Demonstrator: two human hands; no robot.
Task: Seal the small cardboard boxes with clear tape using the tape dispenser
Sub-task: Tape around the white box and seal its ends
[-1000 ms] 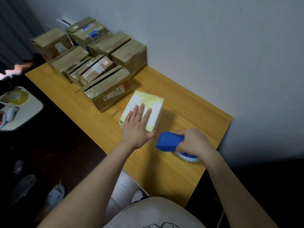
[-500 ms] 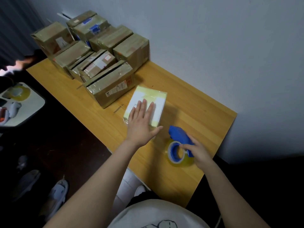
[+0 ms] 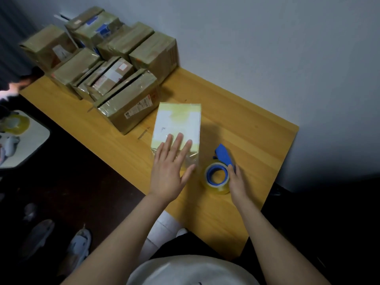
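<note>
White box (image 3: 178, 124) is set mid-surface (image 3: 257, 128), long axis toward 12 o'clock, near the front edge, judged so that both hands can reach it. Left hand (image 3: 170, 169) is laid flat on the box's 6 o'clock end, fingers straight and spread. Creased clear film is seen under it, so it is judged to be pressing tape down and stopping the box from sliding.

Tape dispenser (image 3: 218, 173) is laid on its side at 4 o'clock of the box, just beside it, roll face up, blue handle (image 3: 224, 155) pointing to 12. Right hand (image 3: 236, 179) is placed against its 3 o'clock side, fingers straight and touching the handle. No curl round it is seen, so nothing is gripped.

Brown boxes (image 3: 127, 103) are packed tight at 10–11 o'clock, the far ones near the wall (image 3: 267, 48), glossy with tape, probably parked as finished. Every box is shut, so contents cannot be told. Yellowish bands are seen across both ends of the white box's top.
</note>
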